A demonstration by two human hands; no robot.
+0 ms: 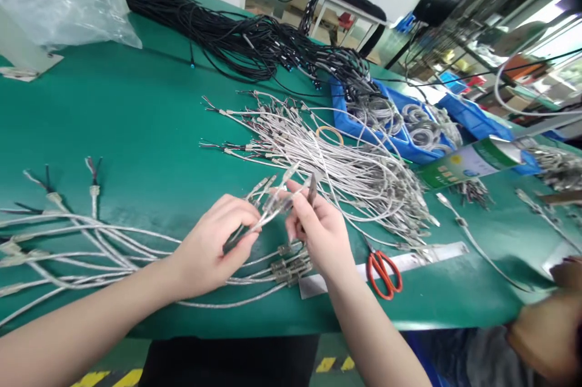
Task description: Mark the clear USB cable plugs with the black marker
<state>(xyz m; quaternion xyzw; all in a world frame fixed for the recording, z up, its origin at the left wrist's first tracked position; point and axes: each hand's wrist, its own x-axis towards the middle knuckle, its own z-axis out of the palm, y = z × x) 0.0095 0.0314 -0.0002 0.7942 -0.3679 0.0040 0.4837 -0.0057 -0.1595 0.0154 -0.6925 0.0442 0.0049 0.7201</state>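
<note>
Above the near table edge, the left hand [218,244] pinched pale cables [268,214]. The right hand's [321,229] fingers gripped a dark tool [312,190].

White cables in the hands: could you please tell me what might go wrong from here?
The dark pointed tool in the right hand might nick the white cables that the left hand pinches. Their ends could tangle with the cable heap close behind. The right forearm might knock the scissors beside it.
</note>
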